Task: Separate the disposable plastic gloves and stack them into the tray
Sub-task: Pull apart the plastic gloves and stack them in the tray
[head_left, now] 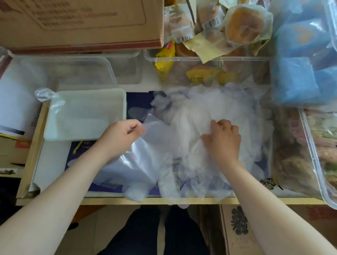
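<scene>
Pinching a single clear glove (150, 124) at its edge, the left hand (124, 133) has thumb and curled fingers closed on the film just beside the tray's near right corner. The glove's fingertips trail toward the tray side, over the dark blue mat (139, 100). The right hand (222, 139) sits on top of the glove pile (200, 113), fingers curled down into the film. It looks like it is gripping or pinning a bunch, but whether it actually holds a sheet cannot be told through the translucent layers.

Step in hand, as a judgement: peeling 1 glove off the heap, right hand anchoring, left hand drawing it free. The white tray (87, 90) stands left of the pile, touching the mat. It seems to hold a few flat gloves already, with 1 cuff (45, 95) spilling over its far left corner. The count is unreadable, and most of the gloves lie loose on the mat, so the task is early.

Next move calls for lifting the pinched glove clear without dragging neighbours along, since the film clings, then laying it flat in the tray, aligned with what is there.

Around: a cardboard box (78, 13) behind, clear containers (78, 68), packaged bread (244, 27), and a bin of blue packets (298, 62) on the right.
</scene>
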